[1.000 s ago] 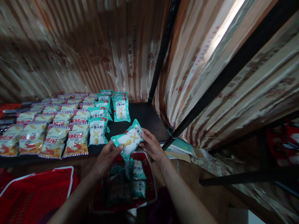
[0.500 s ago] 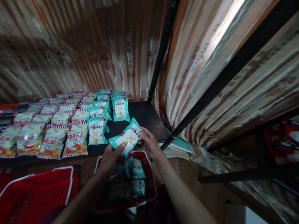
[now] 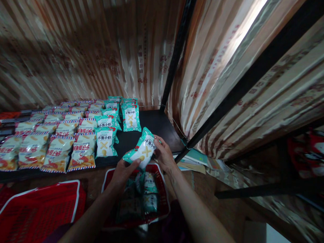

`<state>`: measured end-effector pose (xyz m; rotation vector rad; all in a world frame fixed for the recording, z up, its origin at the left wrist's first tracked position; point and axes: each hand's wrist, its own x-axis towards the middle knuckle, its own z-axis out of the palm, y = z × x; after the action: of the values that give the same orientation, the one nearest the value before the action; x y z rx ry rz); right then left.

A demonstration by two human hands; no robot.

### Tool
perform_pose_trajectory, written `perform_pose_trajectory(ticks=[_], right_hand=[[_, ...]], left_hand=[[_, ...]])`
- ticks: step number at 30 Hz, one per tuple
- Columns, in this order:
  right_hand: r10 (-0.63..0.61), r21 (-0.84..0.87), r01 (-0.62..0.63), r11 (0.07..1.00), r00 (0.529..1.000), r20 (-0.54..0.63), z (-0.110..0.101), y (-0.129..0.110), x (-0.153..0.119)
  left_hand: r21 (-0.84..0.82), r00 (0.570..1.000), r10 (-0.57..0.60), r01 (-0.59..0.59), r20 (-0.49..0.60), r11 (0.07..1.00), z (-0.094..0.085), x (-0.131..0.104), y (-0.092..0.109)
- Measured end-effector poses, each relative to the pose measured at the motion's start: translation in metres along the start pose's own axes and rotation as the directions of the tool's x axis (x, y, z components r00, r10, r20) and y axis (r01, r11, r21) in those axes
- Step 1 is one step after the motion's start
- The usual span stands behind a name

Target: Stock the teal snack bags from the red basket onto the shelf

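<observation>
Teal snack packet (image 3: 145, 149): held in front of the body, above the near edge of the shelf, between both hands. Long axis slants from lower left, near end, to upper right, far end. Left hand (image 3: 124, 171) grasps the lower left end, thumb on the printed face; right hand (image 3: 163, 154) grasps the upper right edge, fingers beside the lettering. Both hands in contact, so neither is nearer. Face turned up toward the wearer: white panel, dark characters, yellow crossed sticks, a small yellow rounded shape, red patch at the side; film glossy and creased, pack plump. Below it, a red basket (image 3: 165, 192) contains similar packets (image 3: 150, 202). Beyond, on the black shelf (image 3: 158, 125), teal packs (image 3: 105, 142) stand right of striped-edge packs (image 3: 82, 150). Farther back, a patterned curtain (image 3: 121, 56) hangs.
</observation>
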<state>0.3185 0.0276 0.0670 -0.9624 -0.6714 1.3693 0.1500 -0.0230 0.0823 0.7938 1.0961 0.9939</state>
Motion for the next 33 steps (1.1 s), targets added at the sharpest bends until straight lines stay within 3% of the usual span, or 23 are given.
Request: perform_pose_trajectory(ticks=[4, 20, 25, 33], right_hand=[[-0.009, -0.004, 0.009, 1.000, 0.999, -0.033, -0.0003, -0.0015, 0.0001], [-0.009, -0.089, 0.005, 0.996, 0.999, -0.043, -0.0009, -0.0031, -0.0008], [-0.021, -0.095, 0.018, 0.995, 0.999, -0.032, -0.0009, -0.0032, -0.0012], [-0.001, -0.094, 0.001, 0.996, 1.000, -0.003, 0.0027, -0.0043, -0.0029]], left_hand=[[-0.045, 0.998, 0.034, -0.032, 0.051, 0.998, -0.0016, -0.0007, 0.0008], [0.034, 0.998, 0.050, -0.051, 0.024, 0.998, 0.0005, -0.0015, 0.0068], [0.104, 0.990, 0.050, -0.064, 0.135, 0.993, -0.0040, 0.0008, 0.0097], [0.115, 0.980, 0.055, -0.078, 0.190, 0.990, -0.0055, 0.0017, 0.0099]])
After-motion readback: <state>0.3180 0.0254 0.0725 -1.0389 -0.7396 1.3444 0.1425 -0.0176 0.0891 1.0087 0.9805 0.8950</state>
